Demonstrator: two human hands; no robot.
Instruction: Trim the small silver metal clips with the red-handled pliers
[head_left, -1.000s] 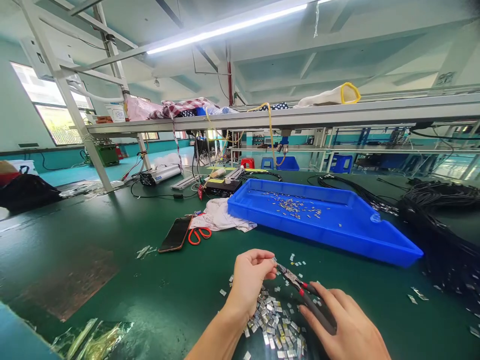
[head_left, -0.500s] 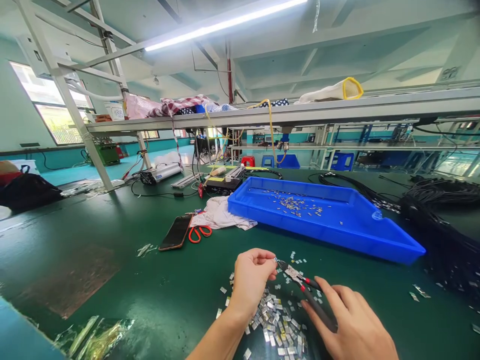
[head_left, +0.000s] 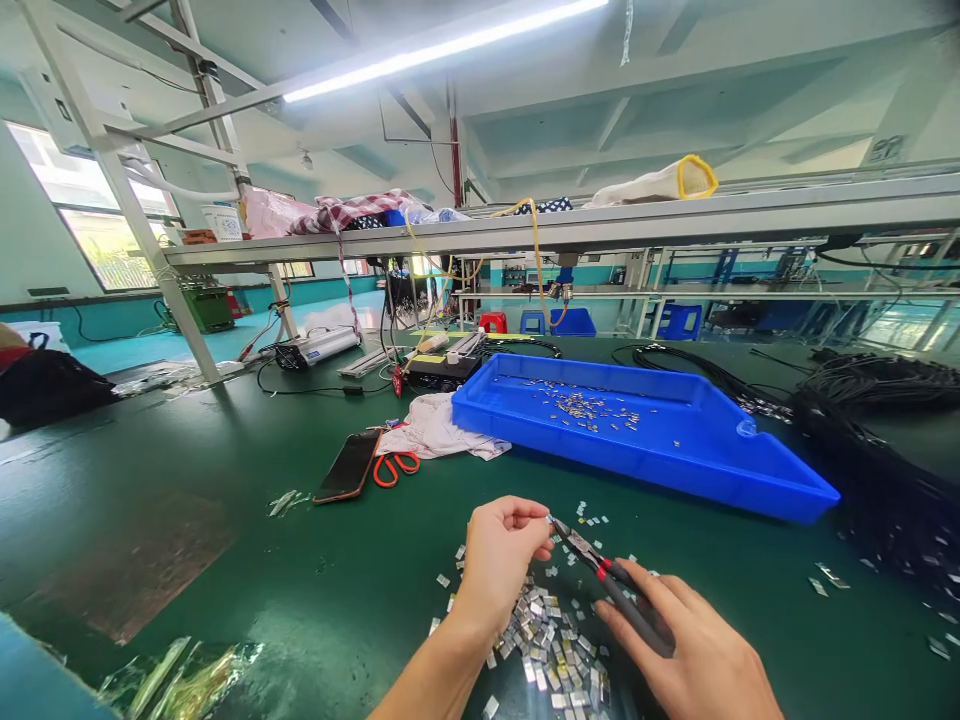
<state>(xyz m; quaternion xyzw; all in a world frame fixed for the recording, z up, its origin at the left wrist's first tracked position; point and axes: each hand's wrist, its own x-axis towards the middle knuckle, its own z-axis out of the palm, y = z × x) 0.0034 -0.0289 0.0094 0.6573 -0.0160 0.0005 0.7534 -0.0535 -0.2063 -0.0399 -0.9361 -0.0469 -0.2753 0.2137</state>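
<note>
My left hand [head_left: 504, 560] is closed in a pinch on a small metal piece [head_left: 550, 519], mostly hidden by the fingertips. In my right hand [head_left: 694, 640] are pliers [head_left: 611, 575] with dark handles and red bands. Their narrow jaws meet the small piece at my left fingertips, and the handles are close together. Below both hands lies a loose pile of small silvery metal pieces [head_left: 551, 640], with several more scattered around it. Beyond the hands stands a shallow blue tray [head_left: 637, 460] holding small metal bits [head_left: 581, 408].
A phone [head_left: 349, 466], red-handled scissors [head_left: 395, 468] and a white cloth [head_left: 435, 428] lie left of the tray. Bundles of black cable [head_left: 885, 385] cover the right side. Clear plastic scraps [head_left: 184, 680] lie at front left. A shelf [head_left: 585, 228] crosses above the green table [head_left: 300, 580].
The plier handles have come closer together as my right hand closes, and the jaws look narrower. My left hand keeps its pinch. The whole view has shifted slightly.
</note>
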